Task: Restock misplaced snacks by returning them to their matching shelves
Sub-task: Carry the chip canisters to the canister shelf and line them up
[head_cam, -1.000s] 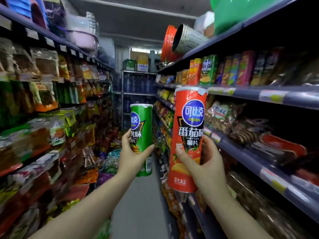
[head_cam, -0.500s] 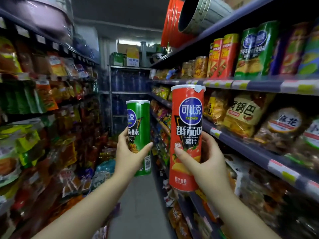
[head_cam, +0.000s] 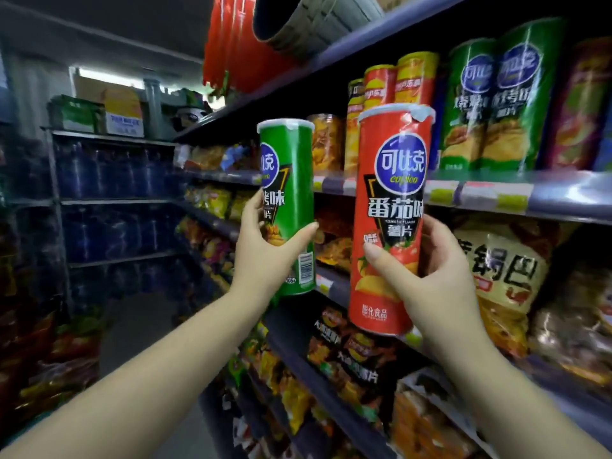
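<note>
Left hand (head_cam: 265, 256) has its grip wrapped around a green chip can (head_cam: 288, 207). Right hand (head_cam: 427, 279) grips a red chip can (head_cam: 390, 220), both upright by the shelf (head_cam: 496, 193).

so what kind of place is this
Most likely a small grocery shop's snack aisle: shelves with price labels on both sides, rows of chip cans and snack bags, and stacked water bottles at the far end.
</note>
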A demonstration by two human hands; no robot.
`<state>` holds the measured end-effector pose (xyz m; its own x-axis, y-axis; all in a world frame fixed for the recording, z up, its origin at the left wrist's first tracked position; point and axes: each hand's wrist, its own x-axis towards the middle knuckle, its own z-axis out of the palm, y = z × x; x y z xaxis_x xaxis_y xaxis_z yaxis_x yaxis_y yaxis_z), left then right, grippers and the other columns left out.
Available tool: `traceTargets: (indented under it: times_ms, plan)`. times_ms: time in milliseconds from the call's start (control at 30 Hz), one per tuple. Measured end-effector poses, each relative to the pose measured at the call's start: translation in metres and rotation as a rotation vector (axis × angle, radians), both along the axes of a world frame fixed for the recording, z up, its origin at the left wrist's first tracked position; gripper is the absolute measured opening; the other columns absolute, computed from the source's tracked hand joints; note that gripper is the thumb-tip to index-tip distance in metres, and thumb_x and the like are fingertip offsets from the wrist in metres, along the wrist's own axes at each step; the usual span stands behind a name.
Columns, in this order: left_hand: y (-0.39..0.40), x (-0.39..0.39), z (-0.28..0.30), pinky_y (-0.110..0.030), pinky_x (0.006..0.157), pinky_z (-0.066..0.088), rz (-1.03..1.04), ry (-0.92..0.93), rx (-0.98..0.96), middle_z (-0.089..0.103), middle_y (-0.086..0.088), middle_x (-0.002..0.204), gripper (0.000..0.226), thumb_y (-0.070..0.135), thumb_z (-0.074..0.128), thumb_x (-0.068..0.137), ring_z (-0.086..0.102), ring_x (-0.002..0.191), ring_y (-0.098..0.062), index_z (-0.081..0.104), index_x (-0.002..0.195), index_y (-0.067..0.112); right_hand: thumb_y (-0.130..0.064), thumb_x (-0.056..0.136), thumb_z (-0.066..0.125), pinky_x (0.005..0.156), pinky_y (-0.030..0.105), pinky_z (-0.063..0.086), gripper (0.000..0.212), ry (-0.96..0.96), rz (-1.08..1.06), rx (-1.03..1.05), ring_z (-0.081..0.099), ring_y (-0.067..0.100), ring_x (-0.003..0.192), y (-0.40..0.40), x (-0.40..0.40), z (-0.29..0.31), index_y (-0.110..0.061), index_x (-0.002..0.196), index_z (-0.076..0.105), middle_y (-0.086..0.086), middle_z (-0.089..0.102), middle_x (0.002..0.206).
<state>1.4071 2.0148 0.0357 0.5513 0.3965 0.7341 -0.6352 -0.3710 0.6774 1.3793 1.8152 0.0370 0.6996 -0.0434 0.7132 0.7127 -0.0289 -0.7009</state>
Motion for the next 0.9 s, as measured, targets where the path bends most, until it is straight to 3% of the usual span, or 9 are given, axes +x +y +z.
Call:
traceTargets:
  times_ms: [100, 167, 300, 400, 433, 500, 600, 800, 900]
  plan:
    - [-0.015, 0.043, 0.026, -0.024, 0.102, 0.045, -0.142, -0.026, 0.008, 0.053, 0.018, 0.133, 0.086, 0.051, 0.08, 0.065, 0.052, 0.119, 0.004, 0.038, 0.138, 0.034, -0.042, 0.062, 0.082, 0.087, 0.037, 0.056, 0.065, -0.034, -0.102, 0.027, 0.069, 0.005, 0.097, -0.003, 0.024, 0.019, -0.027, 0.121, 0.059, -0.008, 0.072, 0.111]
    - [-0.028, 0.064, 0.041, -0.028, 0.106, 0.043, -0.235, -0.046, 0.028, 0.051, 0.016, 0.137, 0.09, 0.055, 0.079, 0.064, 0.05, 0.125, 0.001, 0.036, 0.14, 0.033, -0.036, 0.066, 0.082, 0.088, 0.038, 0.056, 0.057, -0.051, -0.167, 0.028, 0.07, 0.007, 0.097, -0.008, 0.033, 0.03, -0.024, 0.117, 0.061, -0.007, 0.073, 0.109]
    - [-0.058, 0.092, 0.071, -0.006, 0.094, 0.042, -0.407, -0.105, 0.074, 0.048, 0.027, 0.126, 0.087, 0.049, 0.08, 0.068, 0.046, 0.115, 0.017, 0.035, 0.14, 0.032, -0.027, 0.072, 0.083, 0.09, 0.041, 0.056, 0.052, -0.082, -0.342, 0.027, 0.07, 0.011, 0.099, -0.02, 0.038, 0.05, -0.021, 0.118, 0.061, -0.003, 0.073, 0.11]
    - [-0.08, 0.102, 0.092, -0.034, 0.109, 0.041, -0.517, -0.127, 0.094, 0.047, 0.013, 0.139, 0.09, 0.051, 0.079, 0.069, 0.045, 0.129, -0.001, 0.034, 0.144, 0.03, -0.028, 0.074, 0.081, 0.087, 0.037, 0.058, 0.048, -0.099, -0.463, 0.033, 0.071, 0.009, 0.096, -0.029, 0.032, 0.067, -0.023, 0.117, 0.061, -0.005, 0.074, 0.107]
    - [-0.087, 0.104, 0.098, -0.039, 0.11, 0.039, -0.55, -0.136, 0.102, 0.046, 0.01, 0.142, 0.09, 0.05, 0.079, 0.069, 0.043, 0.131, -0.007, 0.034, 0.144, 0.029, -0.028, 0.075, 0.081, 0.086, 0.038, 0.058, 0.047, -0.099, -0.494, 0.03, 0.071, 0.01, 0.096, -0.032, 0.029, 0.074, -0.022, 0.117, 0.061, -0.004, 0.074, 0.107]
    - [-0.101, 0.107, 0.11, -0.033, 0.108, 0.039, -0.612, -0.142, 0.097, 0.045, 0.009, 0.142, 0.088, 0.047, 0.08, 0.07, 0.041, 0.131, -0.009, 0.034, 0.143, 0.028, -0.027, 0.076, 0.08, 0.086, 0.039, 0.058, 0.045, -0.109, -0.543, 0.019, 0.072, 0.013, 0.096, -0.038, 0.026, 0.09, -0.019, 0.116, 0.062, -0.001, 0.075, 0.107]
    - [-0.115, 0.114, 0.125, -0.028, 0.103, 0.038, -0.669, -0.132, 0.083, 0.044, 0.009, 0.141, 0.091, 0.047, 0.08, 0.07, 0.041, 0.13, -0.009, 0.033, 0.144, 0.029, -0.025, 0.076, 0.08, 0.086, 0.037, 0.058, 0.047, -0.149, -0.648, 0.007, 0.072, 0.011, 0.095, -0.047, 0.029, 0.115, -0.015, 0.117, 0.06, 0.0, 0.074, 0.107]
    - [-0.135, 0.131, 0.151, -0.042, 0.112, 0.035, -0.704, -0.102, -0.026, 0.037, 0.006, 0.149, 0.095, 0.049, 0.079, 0.07, 0.035, 0.136, -0.014, 0.028, 0.148, 0.029, -0.036, 0.07, 0.082, 0.083, 0.024, 0.057, 0.068, -0.176, -0.805, -0.003, 0.067, 0.002, 0.098, -0.06, 0.056, 0.152, -0.019, 0.127, 0.048, -0.006, 0.066, 0.116]
    - [-0.142, 0.138, 0.161, -0.037, 0.112, 0.035, -0.722, -0.103, -0.11, 0.041, 0.005, 0.145, 0.092, 0.043, 0.08, 0.071, 0.039, 0.134, -0.014, 0.031, 0.147, 0.026, -0.036, 0.069, 0.083, 0.089, 0.032, 0.055, 0.073, -0.145, -0.865, -0.023, 0.064, 0.007, 0.105, -0.064, 0.071, 0.158, -0.02, 0.131, 0.046, -0.004, 0.063, 0.121]
